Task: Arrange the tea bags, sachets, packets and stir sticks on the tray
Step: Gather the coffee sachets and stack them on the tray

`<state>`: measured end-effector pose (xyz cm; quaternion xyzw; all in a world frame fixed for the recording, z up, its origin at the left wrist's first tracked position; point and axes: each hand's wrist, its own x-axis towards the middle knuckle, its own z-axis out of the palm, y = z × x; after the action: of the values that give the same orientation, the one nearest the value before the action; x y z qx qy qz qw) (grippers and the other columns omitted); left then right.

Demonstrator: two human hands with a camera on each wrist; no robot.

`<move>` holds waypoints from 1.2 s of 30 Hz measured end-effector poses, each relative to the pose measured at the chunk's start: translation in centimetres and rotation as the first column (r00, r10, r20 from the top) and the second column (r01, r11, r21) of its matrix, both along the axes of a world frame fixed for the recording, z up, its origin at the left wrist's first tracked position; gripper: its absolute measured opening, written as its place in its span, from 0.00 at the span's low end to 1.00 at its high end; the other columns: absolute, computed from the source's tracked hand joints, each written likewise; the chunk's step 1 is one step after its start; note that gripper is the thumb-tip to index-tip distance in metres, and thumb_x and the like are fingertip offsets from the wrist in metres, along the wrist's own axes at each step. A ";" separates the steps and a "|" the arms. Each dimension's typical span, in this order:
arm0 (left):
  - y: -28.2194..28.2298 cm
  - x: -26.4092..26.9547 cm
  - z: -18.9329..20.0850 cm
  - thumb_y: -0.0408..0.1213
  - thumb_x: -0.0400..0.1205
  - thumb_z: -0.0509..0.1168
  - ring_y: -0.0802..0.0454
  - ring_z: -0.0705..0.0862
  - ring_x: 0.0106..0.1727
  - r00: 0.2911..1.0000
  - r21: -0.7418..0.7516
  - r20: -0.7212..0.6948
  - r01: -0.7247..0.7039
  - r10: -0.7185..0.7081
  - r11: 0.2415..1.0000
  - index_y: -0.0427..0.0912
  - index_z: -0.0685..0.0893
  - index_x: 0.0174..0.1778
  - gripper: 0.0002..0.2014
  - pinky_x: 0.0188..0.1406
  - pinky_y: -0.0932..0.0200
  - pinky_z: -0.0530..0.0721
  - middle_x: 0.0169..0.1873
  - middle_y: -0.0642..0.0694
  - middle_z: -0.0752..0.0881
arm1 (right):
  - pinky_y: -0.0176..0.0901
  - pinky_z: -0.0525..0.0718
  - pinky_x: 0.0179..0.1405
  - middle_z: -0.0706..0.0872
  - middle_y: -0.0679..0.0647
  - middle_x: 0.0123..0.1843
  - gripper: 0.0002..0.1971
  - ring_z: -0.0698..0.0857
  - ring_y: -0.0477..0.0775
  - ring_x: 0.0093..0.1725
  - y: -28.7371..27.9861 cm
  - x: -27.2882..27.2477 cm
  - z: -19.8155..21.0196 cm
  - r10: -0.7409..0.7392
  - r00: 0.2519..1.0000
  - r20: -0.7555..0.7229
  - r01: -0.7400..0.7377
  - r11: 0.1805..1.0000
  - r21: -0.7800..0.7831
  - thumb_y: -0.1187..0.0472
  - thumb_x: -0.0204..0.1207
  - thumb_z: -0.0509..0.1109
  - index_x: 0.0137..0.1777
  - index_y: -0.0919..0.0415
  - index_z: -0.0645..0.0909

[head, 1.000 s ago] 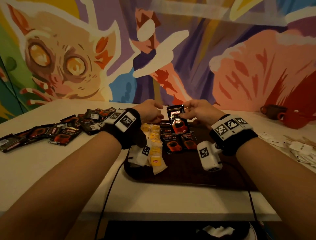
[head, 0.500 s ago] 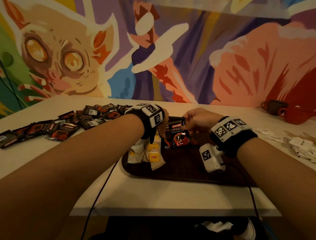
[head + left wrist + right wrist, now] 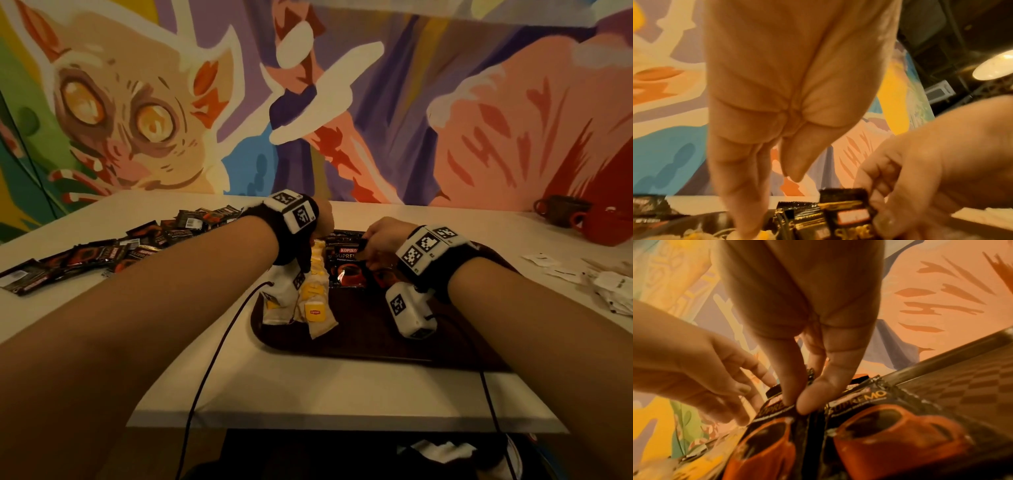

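The right hand [image 3: 383, 240] pinches the top edge of a coffee packet [image 3: 346, 265] between thumb and fingers [image 3: 795, 381], lowering it onto the row already on the tray [image 3: 342, 346]. The left hand [image 3: 322, 219] hovers beside it, fingers loosely spread and holding nothing. The packets are glossy and overlap – let go at a tilt and this one could slide, dragging its neighbours askew. The left wrist hangs just over the tea bags [image 3: 313, 301] – a careless sweep could scatter them. More packets [image 3: 102, 253] wait on the bench [image 3: 308, 394].
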<state>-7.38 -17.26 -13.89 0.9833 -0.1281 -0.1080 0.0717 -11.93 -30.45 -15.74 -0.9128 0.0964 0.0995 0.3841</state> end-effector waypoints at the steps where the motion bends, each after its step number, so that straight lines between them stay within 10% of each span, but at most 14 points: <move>1: 0.4 0.3 0.0 0.28 0.84 0.60 0.47 0.82 0.52 0.997 -0.053 -0.067 -0.034 0.031 0.998 0.31 0.77 0.67 0.15 0.56 0.57 0.82 0.51 0.42 0.81 | 0.55 0.86 0.57 0.87 0.63 0.49 0.15 0.86 0.60 0.47 0.3 0.3 0.0 -0.001 1.000 0.021 0.001 1.000 -0.028 0.71 0.69 0.76 0.57 0.70 0.82; 5: 1.0 0.6 -0.4 0.33 0.85 0.61 0.42 0.87 0.55 0.919 -0.220 -0.366 -0.240 0.148 0.945 0.30 0.76 0.65 0.14 0.66 0.49 0.81 0.43 0.38 0.89 | 0.54 0.85 0.58 0.86 0.64 0.51 0.19 0.85 0.60 0.47 1.1 0.9 -0.2 -0.020 0.999 0.042 0.025 0.991 -0.132 0.68 0.70 0.76 0.61 0.70 0.80; 13: 0.4 -0.7 0.0 0.39 0.88 0.55 0.44 0.84 0.48 0.863 -0.397 -0.491 -0.344 0.120 0.851 0.32 0.79 0.55 0.13 0.68 0.56 0.77 0.42 0.37 0.82 | 0.48 0.86 0.47 0.86 0.61 0.44 0.15 0.84 0.54 0.35 1.4 1.7 -0.3 0.027 1.000 -0.015 -0.030 0.968 -0.250 0.67 0.73 0.74 0.59 0.69 0.81; 22: -0.1 -1.3 -0.2 0.46 0.88 0.54 0.47 0.78 0.42 0.842 -0.372 -0.527 -0.349 0.114 0.860 0.35 0.79 0.43 0.18 0.73 0.52 0.73 0.42 0.37 0.79 | 0.47 0.87 0.45 0.83 0.59 0.42 0.04 0.85 0.56 0.42 -0.4 2.3 -0.9 0.004 1.000 -0.017 -0.006 0.995 -0.100 0.68 0.74 0.71 0.41 0.63 0.79; 26: -0.2 -1.4 -0.2 0.37 0.88 0.57 0.47 0.78 0.44 0.860 -0.376 -0.497 -0.329 0.110 0.866 0.37 0.78 0.64 0.12 0.72 0.54 0.72 0.58 0.36 0.79 | 0.43 0.85 0.24 0.78 0.59 0.31 0.13 0.77 0.55 0.29 -3.4 2.4 -0.7 -0.281 0.960 0.003 0.279 0.956 0.092 0.68 0.82 0.59 0.34 0.66 0.74; 28: -0.1 -1.2 -0.4 0.35 0.86 0.59 0.45 0.79 0.52 0.866 -0.387 -0.489 -0.323 0.105 0.864 0.39 0.74 0.71 0.17 0.74 0.50 0.72 0.71 0.36 0.75 | 0.46 0.80 0.29 0.76 0.58 0.24 0.14 0.73 0.54 0.24 -4.9 2.2 -0.9 -0.308 0.946 -0.104 0.319 0.941 0.109 0.66 0.81 0.58 0.33 0.63 0.73; 32: -0.3 -1.0 -0.5 0.38 0.86 0.61 0.44 0.78 0.61 0.865 -0.384 -0.490 -0.324 0.106 0.864 0.37 0.76 0.68 0.16 0.73 0.49 0.73 0.70 0.33 0.77 | 0.52 0.83 0.45 0.76 0.59 0.24 0.08 0.73 0.57 0.31 -5.9 1.3 -1.3 -0.286 0.937 -0.202 0.302 0.952 0.050 0.69 0.78 0.65 0.37 0.64 0.74; 36: -0.5 -1.1 -0.6 0.36 0.85 0.62 0.42 0.79 0.63 0.872 -0.380 -0.479 -0.307 0.098 0.873 0.38 0.73 0.73 0.19 0.73 0.48 0.74 0.63 0.35 0.79 | 0.48 0.78 0.28 0.78 0.58 0.22 0.06 0.75 0.55 0.31 -5.4 1.0 -1.7 -0.239 0.944 -0.226 0.264 0.961 0.087 0.73 0.75 0.67 0.39 0.65 0.76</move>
<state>-8.52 -17.81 -14.49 0.8972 -0.0229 -0.2896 0.3327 -10.90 -35.84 -17.42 -0.8531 0.2470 0.1525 0.4336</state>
